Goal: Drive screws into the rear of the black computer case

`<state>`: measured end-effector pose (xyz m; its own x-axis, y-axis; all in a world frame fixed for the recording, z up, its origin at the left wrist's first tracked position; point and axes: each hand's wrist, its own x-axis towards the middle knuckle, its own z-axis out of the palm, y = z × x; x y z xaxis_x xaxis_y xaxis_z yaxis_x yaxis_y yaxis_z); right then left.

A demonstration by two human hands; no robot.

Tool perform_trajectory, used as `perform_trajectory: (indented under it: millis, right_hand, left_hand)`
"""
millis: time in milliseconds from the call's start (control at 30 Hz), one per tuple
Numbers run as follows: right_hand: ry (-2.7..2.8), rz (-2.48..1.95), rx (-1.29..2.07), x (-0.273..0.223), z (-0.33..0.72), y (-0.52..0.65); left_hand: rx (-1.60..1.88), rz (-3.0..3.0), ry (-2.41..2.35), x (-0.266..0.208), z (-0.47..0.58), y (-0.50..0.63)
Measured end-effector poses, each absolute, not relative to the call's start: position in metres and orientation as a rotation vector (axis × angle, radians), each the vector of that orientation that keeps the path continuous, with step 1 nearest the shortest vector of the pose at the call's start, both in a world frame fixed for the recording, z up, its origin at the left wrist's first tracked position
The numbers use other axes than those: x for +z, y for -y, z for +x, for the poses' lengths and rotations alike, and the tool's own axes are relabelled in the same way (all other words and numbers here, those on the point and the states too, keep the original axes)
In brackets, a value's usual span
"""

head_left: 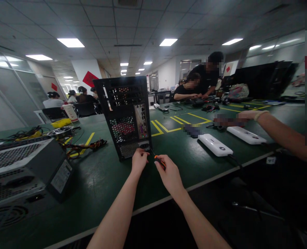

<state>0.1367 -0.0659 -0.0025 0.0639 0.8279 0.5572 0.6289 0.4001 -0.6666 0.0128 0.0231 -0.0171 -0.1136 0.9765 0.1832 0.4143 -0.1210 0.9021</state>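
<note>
A black computer case [131, 121] stands upright on the green table, its back panel with vents and ports facing me. In my right hand [170, 173] is a screwdriver [160, 162] with an orange and black handle, its thin shaft pointing at the case's lower right corner. My left hand [140, 160] is at the bottom of the back panel, beside the power socket, fingers bent together near the screwdriver's tip. Whatever the left fingers pinch, perhaps a small part, is too small to make out.
Grey power supply units [26, 176] sit at the left, with loose cables [87, 147] behind them. White power banks [215, 145] lie to the right on the table [96, 180]. Another person's arm [280, 131] reaches in from the right. Other people work at the back.
</note>
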Motion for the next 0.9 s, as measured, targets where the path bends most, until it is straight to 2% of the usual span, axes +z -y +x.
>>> perform_trajectory:
  millis: [500, 900]
  right_hand:
    - [1.695, -1.400, -0.002, 0.000, 0.133, 0.078]
    - [1.744, -1.352, 0.155, -0.002, 0.132, 0.070]
  left_hand:
    - [1.137, 1.397, -1.466, -0.011, 0.016, -0.016]
    - [1.053, 1.032, -0.927, 0.001, 0.024, -0.005]
